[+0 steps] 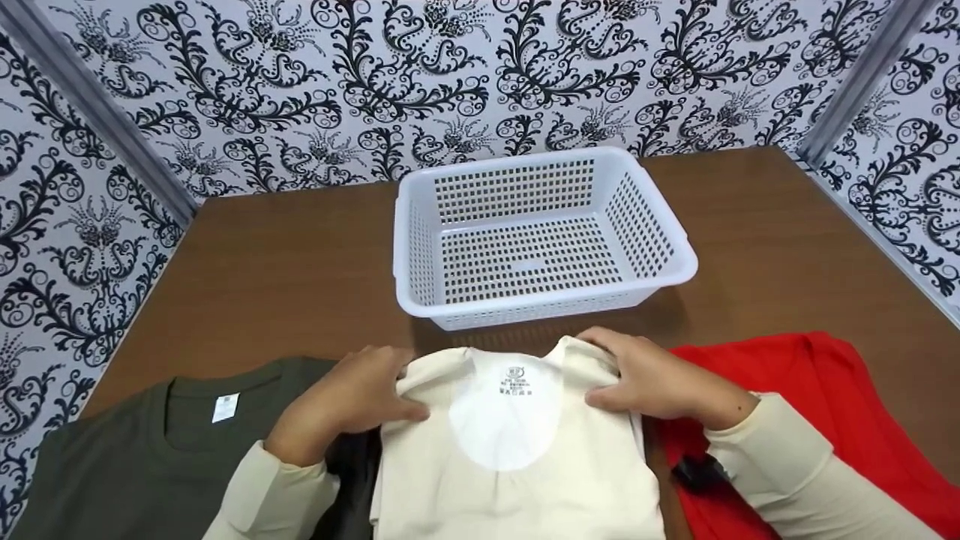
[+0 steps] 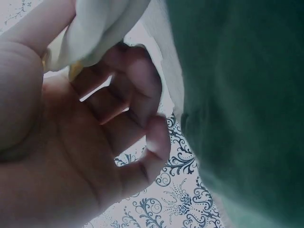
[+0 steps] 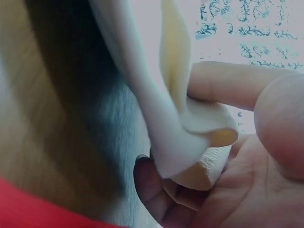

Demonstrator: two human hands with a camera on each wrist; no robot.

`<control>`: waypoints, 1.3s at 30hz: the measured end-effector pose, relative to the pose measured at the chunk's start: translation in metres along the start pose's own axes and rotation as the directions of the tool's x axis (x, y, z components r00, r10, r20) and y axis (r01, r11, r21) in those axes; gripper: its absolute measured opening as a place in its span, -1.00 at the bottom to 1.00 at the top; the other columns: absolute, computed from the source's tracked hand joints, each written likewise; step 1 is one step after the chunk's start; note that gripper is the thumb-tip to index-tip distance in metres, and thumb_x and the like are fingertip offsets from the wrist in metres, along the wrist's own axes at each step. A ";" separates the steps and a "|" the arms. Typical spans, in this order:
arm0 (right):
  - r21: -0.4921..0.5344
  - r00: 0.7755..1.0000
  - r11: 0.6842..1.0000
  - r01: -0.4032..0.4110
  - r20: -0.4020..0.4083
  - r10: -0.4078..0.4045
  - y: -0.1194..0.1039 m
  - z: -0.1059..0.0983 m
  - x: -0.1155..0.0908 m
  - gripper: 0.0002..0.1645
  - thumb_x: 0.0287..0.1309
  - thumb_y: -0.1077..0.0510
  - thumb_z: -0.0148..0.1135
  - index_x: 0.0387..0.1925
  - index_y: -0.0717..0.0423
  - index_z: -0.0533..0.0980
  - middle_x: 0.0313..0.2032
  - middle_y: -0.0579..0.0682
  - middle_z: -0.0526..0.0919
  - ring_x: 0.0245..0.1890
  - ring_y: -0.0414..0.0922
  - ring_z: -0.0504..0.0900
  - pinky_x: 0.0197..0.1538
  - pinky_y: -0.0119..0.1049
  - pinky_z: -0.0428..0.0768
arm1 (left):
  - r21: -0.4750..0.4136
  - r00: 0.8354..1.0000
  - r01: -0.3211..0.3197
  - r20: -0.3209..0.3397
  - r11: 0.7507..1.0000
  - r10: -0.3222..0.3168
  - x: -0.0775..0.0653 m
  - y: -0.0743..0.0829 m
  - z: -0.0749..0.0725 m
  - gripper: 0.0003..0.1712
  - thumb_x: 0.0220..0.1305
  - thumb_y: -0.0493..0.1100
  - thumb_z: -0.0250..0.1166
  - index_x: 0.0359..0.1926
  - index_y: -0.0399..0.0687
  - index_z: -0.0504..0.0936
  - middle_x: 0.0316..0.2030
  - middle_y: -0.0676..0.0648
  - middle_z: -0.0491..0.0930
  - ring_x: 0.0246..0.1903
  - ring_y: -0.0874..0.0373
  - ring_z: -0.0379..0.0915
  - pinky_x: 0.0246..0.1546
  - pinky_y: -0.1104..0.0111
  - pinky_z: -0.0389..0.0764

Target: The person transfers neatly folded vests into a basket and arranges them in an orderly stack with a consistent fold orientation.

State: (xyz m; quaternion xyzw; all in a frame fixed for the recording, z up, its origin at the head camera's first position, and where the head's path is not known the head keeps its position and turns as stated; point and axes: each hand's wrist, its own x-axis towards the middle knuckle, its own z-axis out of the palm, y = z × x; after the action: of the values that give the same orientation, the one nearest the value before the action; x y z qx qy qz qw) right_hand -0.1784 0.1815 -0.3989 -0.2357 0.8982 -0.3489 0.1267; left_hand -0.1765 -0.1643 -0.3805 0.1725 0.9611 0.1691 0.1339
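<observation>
A cream T-shirt (image 1: pixel 510 465), folded into a narrow shape, lies in front of the person with its printed neck label facing up. The left hand (image 1: pixel 367 394) grips its left shoulder edge, thumb on top and fingers beneath. At the opposite shoulder the right hand (image 1: pixel 645 375) pinches the cloth the same way. In the left wrist view the left hand's fingers (image 2: pixel 142 85) curl beside the cream cloth (image 2: pixel 99 28). The right wrist view shows folded cream fabric (image 3: pixel 166 118) between the thumb and curled fingers of the right hand (image 3: pixel 256 175).
A white perforated plastic basket (image 1: pixel 536 300) stands behind the shirt on the brown table (image 1: pixel 292 262). To the left lies a dark green T-shirt (image 1: pixel 120 465); a red garment (image 1: pixel 817 405) lies to the right. Patterned panels (image 1: pixel 465 82) enclose the table's back and sides.
</observation>
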 end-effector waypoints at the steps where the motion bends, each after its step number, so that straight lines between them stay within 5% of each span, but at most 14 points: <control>1: 0.016 1.000 1.000 -0.008 -0.008 0.009 0.000 -0.001 0.000 -0.42 -0.13 0.14 0.37 0.01 -0.13 0.39 -0.32 -0.13 0.58 -0.39 -0.20 0.51 -0.32 -0.38 0.52 | -0.030 1.000 -0.016 -0.002 0.999 0.016 0.000 0.001 0.000 -0.63 -0.17 0.07 0.45 -0.37 0.10 0.49 -0.50 0.15 0.47 -0.45 0.21 0.37 -0.32 0.26 0.40; 8: 0.071 1.000 0.997 0.003 -0.016 -0.002 -0.001 -0.008 -0.001 -0.75 -0.17 0.06 0.43 -0.44 -0.09 0.49 -0.56 -0.14 0.52 -0.55 -0.25 0.49 -0.46 -0.39 0.51 | -0.153 0.980 -0.191 0.019 0.970 0.196 0.001 -0.001 0.001 -0.75 0.05 -0.20 0.29 -0.26 0.12 0.42 -0.38 0.17 0.41 -0.34 0.24 0.34 -0.27 0.34 0.39; 11: 0.056 0.999 0.997 0.053 -0.008 -0.052 -0.003 -0.011 -0.003 -0.73 -0.15 0.00 0.42 -0.39 -0.14 0.49 -0.52 -0.17 0.52 -0.51 -0.28 0.48 -0.42 -0.41 0.51 | -0.177 0.971 -0.224 0.041 0.958 0.235 -0.001 -0.003 -0.001 -0.73 0.06 -0.28 0.21 -0.23 0.13 0.40 -0.36 0.17 0.41 -0.32 0.25 0.35 -0.26 0.35 0.40; 17: -0.009 0.988 0.988 0.155 0.026 -0.155 -0.007 -0.019 -0.007 -0.69 0.03 -0.01 0.30 -0.16 -0.22 0.44 -0.37 -0.25 0.55 -0.37 -0.29 0.49 -0.29 -0.42 0.50 | -0.184 0.968 -0.224 0.070 0.957 0.240 -0.004 -0.005 -0.003 -0.76 0.20 -0.29 0.14 -0.17 0.04 0.31 -0.44 0.10 0.39 -0.39 0.21 0.37 -0.34 0.36 0.42; 24: -0.019 0.985 0.987 0.162 0.069 -0.161 -0.007 -0.023 -0.010 -0.76 0.01 0.28 0.17 -0.33 -0.14 0.42 -0.55 -0.24 0.47 -0.49 -0.31 0.43 -0.42 -0.43 0.48 | -0.178 0.969 -0.235 0.033 0.956 0.244 -0.005 -0.005 -0.004 -0.79 0.26 -0.32 0.06 -0.14 -0.06 0.25 -0.46 0.04 0.37 -0.42 0.16 0.34 -0.34 0.33 0.38; 32: 0.043 0.960 0.961 0.274 0.040 -0.276 -0.002 -0.021 -0.008 -0.92 0.02 0.10 0.32 -0.42 -0.14 0.55 -0.34 -0.19 0.55 -0.30 -0.26 0.48 -0.27 -0.45 0.46 | -0.157 0.981 -0.194 -0.038 0.968 0.190 0.000 -0.005 -0.003 -0.83 0.12 -0.24 0.26 -0.38 0.01 0.40 -0.47 0.10 0.37 -0.42 0.21 0.30 -0.39 0.39 0.37; 39: 0.062 0.977 0.977 0.205 0.052 -0.209 0.000 -0.021 -0.007 -0.93 0.15 0.06 0.20 -0.42 -0.21 0.56 -0.34 -0.19 0.54 -0.28 -0.28 0.48 -0.25 -0.45 0.46 | -0.256 0.970 -0.233 0.002 0.938 0.241 0.001 -0.008 -0.002 -0.86 0.20 -0.24 0.19 -0.25 0.05 0.42 -0.26 0.07 0.49 -0.28 0.20 0.48 -0.32 0.37 0.49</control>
State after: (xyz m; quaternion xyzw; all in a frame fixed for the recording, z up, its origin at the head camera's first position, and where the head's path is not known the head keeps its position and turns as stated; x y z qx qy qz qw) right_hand -0.1811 0.1972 -0.3834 -0.3343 0.8544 -0.3784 0.1224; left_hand -0.1803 -0.1716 -0.3821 0.2713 0.9013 0.3027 0.1497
